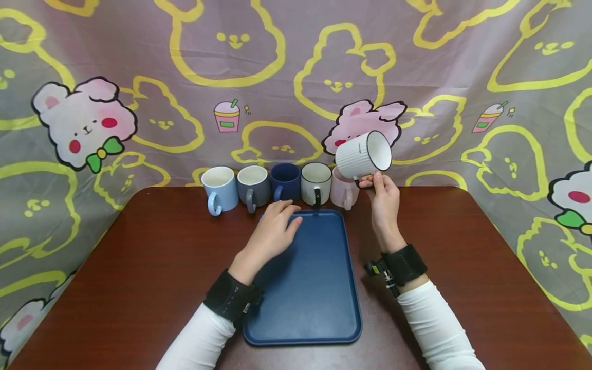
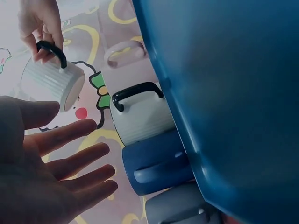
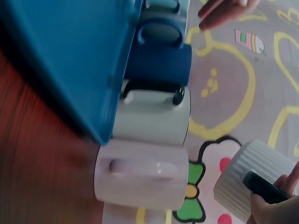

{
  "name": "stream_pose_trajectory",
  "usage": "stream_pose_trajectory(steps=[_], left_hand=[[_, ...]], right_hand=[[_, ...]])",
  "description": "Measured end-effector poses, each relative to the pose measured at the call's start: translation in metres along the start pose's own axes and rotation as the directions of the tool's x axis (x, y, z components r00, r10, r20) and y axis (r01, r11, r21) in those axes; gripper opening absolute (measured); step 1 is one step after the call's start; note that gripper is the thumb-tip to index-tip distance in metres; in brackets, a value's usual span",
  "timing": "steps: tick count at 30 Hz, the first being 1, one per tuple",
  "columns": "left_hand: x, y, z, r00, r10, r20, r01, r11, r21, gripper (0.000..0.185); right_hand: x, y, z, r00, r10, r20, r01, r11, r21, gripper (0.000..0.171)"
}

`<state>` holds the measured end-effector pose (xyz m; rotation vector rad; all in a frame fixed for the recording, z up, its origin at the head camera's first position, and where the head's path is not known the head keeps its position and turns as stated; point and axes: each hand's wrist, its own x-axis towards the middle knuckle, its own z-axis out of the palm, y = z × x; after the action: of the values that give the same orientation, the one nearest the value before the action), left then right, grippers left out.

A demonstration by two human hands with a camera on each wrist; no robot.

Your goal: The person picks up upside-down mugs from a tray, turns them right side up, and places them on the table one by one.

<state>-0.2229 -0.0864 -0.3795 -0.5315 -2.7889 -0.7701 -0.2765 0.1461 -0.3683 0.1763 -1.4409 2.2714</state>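
We see two forearms in white long sleeves, fabric lightly creased. Each wrist wears wide black strap, matte, just ahead of sleeve cuff. Strap behind right hand (image 1: 385, 205) carries small black device with yellow-green marking, plus short pale cable, on side toward blue tray (image 1: 324, 308). Strap behind left hand (image 1: 273, 234) plain, small clip at edge. Hands bare, no rings.

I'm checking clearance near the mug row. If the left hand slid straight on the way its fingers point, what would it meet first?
Probably the dark blue mug: the left hand lies flat on the blue tray, fingers aimed at it.
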Motion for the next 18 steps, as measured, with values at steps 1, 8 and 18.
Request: stream_pose_trajectory(steps=[1, 8, 18], left_hand=[[-0.001, -0.001, 0.0, 1.0, -0.001, 0.002, 0.001, 1.0, 0.005, 0.035], [-0.007, -0.01, -0.004, 1.0, -0.009, 0.023, 0.007, 0.999, 0.049, 0.037], [-0.017, -0.017, -0.011, 0.999, 0.013, 0.037, -0.018, 0.99, 0.14, 0.039]], right_hand=[[0.001, 0.0, -0.002, 1.0, 0.0, -0.003, 0.0, 1.0, -0.005, 0.029], [0.009, -0.001, -0.014, 0.999, -0.014, -0.041, 0.012, 0.999, -0.041, 0.028], [0.017, -0.001, -0.024, 0.992, -0.027, -0.121, 0.011, 0.992, -0.126, 0.025]])
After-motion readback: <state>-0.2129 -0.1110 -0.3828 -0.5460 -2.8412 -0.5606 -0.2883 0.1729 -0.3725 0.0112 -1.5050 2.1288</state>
